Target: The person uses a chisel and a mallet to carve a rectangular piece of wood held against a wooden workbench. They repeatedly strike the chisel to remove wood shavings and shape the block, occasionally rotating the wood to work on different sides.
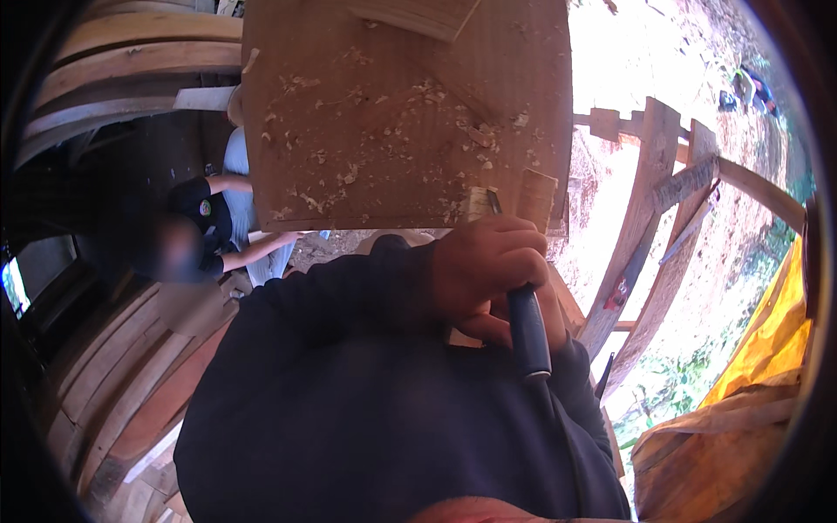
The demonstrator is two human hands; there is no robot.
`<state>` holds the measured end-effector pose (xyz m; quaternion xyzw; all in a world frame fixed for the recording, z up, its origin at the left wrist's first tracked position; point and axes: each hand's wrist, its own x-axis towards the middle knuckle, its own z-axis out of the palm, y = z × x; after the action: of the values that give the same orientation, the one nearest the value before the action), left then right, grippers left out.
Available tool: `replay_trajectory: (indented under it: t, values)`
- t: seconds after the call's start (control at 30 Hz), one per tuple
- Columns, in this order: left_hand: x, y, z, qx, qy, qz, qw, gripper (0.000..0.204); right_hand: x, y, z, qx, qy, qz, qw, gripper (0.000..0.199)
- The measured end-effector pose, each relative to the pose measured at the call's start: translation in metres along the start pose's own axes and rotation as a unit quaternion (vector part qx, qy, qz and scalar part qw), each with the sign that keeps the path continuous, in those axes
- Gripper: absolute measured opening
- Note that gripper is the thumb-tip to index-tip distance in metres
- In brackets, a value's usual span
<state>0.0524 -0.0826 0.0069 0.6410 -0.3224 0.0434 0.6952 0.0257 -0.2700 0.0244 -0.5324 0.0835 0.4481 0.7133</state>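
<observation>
My left hand (490, 266) is closed round a chisel, its fingers curled over the upper part of the dark handle (528, 336). The handle's metal-capped butt points down toward my body. Beyond my knuckles a short length of the chisel's blade (494, 201) shows, over a pale piece of wood (478, 206) at the table's near edge. My right hand (553, 314) is close behind the handle, largely covered by it and by my left hand; its fingers are hidden. A bit of light wood (465, 339) shows below my left hand.
Curled shavings lie over the wooden tabletop (392, 166), with a board (423, 16) at its far edge. Another person (214, 209) sits at the left near stacked planks (131, 401). Wooden posts (641, 227) and a yellow tarp (758, 322) stand at the right.
</observation>
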Motion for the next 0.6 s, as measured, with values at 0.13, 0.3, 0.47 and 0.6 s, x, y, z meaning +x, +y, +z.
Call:
replay_trajectory:
  t: [0.13, 0.3, 0.47, 0.6]
  values:
    - [-0.001, 0.003, -0.001, 0.054, 0.0, 0.017, 0.998, 0.064, 0.007, -0.01, 0.005, -0.011, -0.016, 0.021, 1.0, 0.055]
    - [-0.002, 0.001, 0.005, 0.034, 0.054, 0.056, 0.996, 0.056, 0.004, -0.019, 0.007, -0.039, 0.004, 0.03, 0.999, 0.045]
    - [-0.005, 0.001, 0.008, 0.031, 0.054, 0.05, 0.997, 0.057, 0.005, -0.016, 0.007, -0.048, 0.002, 0.021, 0.999, 0.041]
    - [-0.003, 0.006, 0.0, 0.051, 0.03, 0.034, 0.998, 0.059, 0.013, -0.02, 0.012, -0.037, -0.034, -0.03, 0.998, 0.038]
